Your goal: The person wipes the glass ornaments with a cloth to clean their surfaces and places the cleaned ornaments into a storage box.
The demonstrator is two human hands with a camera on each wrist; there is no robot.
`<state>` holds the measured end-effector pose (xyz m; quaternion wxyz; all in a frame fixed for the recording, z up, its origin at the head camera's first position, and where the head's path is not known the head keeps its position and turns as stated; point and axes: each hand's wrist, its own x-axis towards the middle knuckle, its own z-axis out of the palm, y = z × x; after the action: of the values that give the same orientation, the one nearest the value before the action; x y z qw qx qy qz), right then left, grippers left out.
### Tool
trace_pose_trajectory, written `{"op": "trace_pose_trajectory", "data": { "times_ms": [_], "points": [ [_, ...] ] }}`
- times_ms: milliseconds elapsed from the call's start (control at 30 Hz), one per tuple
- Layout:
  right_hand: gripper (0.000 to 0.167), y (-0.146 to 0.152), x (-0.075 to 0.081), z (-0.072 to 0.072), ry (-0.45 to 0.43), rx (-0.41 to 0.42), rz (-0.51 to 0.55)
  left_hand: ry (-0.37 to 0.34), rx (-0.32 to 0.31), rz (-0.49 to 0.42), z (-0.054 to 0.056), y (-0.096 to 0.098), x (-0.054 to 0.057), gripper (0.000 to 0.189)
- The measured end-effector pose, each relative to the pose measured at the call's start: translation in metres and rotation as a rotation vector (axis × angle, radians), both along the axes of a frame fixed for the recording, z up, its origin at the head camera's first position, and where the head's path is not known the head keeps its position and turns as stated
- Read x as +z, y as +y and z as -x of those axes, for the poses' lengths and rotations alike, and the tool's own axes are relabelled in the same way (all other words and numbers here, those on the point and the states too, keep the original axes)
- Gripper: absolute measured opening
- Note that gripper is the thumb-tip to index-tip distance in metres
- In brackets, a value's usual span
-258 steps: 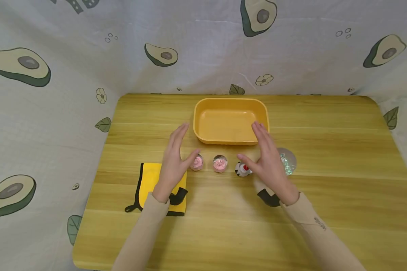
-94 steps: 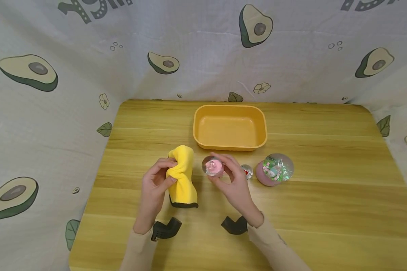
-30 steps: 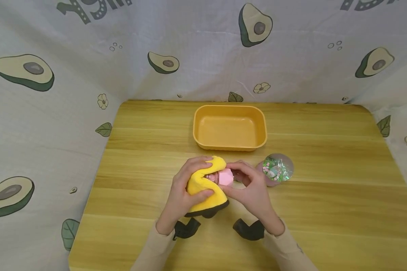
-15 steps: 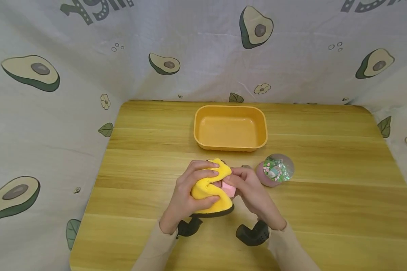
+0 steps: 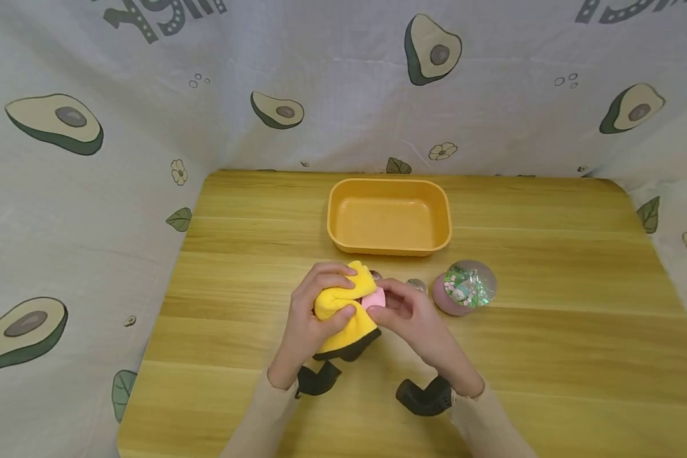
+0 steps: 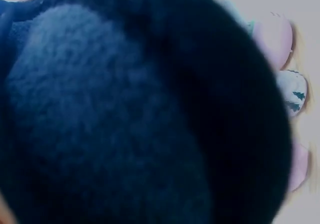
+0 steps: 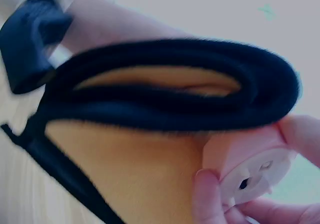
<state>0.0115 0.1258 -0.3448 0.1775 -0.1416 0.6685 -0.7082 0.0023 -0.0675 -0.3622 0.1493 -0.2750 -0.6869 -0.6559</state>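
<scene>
From my remote station, I watch two bare hands working close together over a wooden table (image 5: 555,318). The left hand (image 5: 308,324) grips a bunched yellow cloth (image 5: 349,327) with a black border, its fingers and thumb curled around the folds. The right hand (image 5: 419,323) pinches a small pink ornament (image 5: 374,298) between thumb and fingers, a narrow hold at the base. The ornament sits at the cloth's right side, between the hands, its other end tucked into the folds and hidden from me. Through the right wrist camera I see the base's round white underside (image 7: 260,174) turned outward, with a small dark slot.

On the table, just behind the right fingertips, a small globe (image 5: 376,275) shows only its top. Another small globe (image 5: 416,285) stands beyond that hand; the left wrist camera shows its white side with dark patches. Farther right is a large glitter globe (image 5: 464,289) on a pink base. A yellow tray (image 5: 388,222) lies behind the hands, near the table's far edge. A pale curtain (image 5: 343,76) printed with avocados hangs beyond.
</scene>
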Motion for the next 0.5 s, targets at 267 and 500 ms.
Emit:
{"op": "trace_pose_trajectory", "data": {
  "times_ms": [267, 500],
  "points": [
    [0.043, -0.0023, -0.0018, -0.0027, 0.371, -0.097, -0.125, -0.090, -0.044, -0.017, 0.0018, -0.0024, 0.0032, 0.033],
    [0.044, -0.0051, -0.0018, -0.0023, 0.754, -0.163, -0.304, -0.235, -0.080, -0.075, 0.0029, -0.0073, -0.0014, 0.026]
  ]
}}
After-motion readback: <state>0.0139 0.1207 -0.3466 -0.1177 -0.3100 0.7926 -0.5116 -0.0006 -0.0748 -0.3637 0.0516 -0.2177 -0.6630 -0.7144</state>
